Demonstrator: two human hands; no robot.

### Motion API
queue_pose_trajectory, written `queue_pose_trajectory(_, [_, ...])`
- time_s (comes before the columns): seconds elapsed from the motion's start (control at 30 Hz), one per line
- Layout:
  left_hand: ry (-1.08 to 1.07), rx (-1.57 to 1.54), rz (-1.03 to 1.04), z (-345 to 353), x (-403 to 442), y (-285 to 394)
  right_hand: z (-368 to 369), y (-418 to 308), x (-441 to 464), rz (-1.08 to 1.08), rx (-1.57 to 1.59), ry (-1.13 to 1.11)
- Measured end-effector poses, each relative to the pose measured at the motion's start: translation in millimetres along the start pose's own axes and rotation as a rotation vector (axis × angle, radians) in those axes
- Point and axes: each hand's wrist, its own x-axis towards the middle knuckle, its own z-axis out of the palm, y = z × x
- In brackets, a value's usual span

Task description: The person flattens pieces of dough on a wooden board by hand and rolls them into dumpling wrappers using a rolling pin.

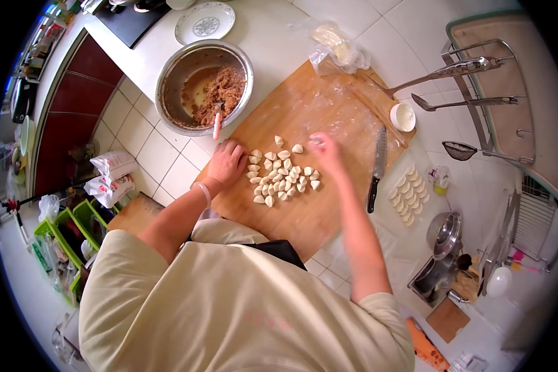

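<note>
My left hand [229,161] rests on the left edge of the wooden board [273,220], fingers lying on the wood beside a cluster of small dough pieces [283,180]. It holds nothing that shows. Above the right side of the cluster is my right hand [326,152], slightly smeared by motion. Its fingers are drawn together, with something whitish at the tips that I cannot make out. Single dough pieces lie a little apart, near the top of the pile. White flour is dusted over the upper part of the board.
A steel bowl of meat filling [226,87] stands at upper left, a plate [205,23] behind it. Along the board's right side lie a knife [379,155], a rolling pin [378,111] and a small white cup [403,117]. Shaped dumplings [409,195] sit in rows further right.
</note>
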Motion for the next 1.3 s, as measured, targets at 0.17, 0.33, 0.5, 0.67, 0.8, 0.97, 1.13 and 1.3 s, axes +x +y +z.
queue_pose_trajectory(0.17, [-0.011,0.002,-0.027,-1,-3,-1,53,-3,-11,-0.139,-0.212,0.219])
queue_pose_trajectory(0.33, [-0.021,0.026,-0.036,-1,-1,-1,12,45,1,0.199,-0.099,0.234])
queue_pose_trajectory(0.5, [-0.042,0.018,-0.055,-4,0,3,28,21,24,-0.056,-0.152,0.269])
queue_pose_trajectory(0.67, [-0.013,0.009,-0.03,0,0,1,5,69,1,-0.013,0.083,0.486])
queue_pose_trajectory(0.8, [-0.021,0.014,-0.038,-3,0,4,-6,70,-20,0.103,0.086,0.477])
queue_pose_trajectory(0.97, [-0.042,0.023,-0.035,-3,0,5,-3,51,-20,-0.047,-0.025,0.396])
queue_pose_trajectory(1.13, [-0.023,0.025,-0.031,-3,0,6,-3,77,-19,-0.229,-0.077,0.353])
queue_pose_trajectory(1.3, [-0.041,0.029,-0.043,-3,1,6,-16,69,-11,-0.131,-0.111,0.262])
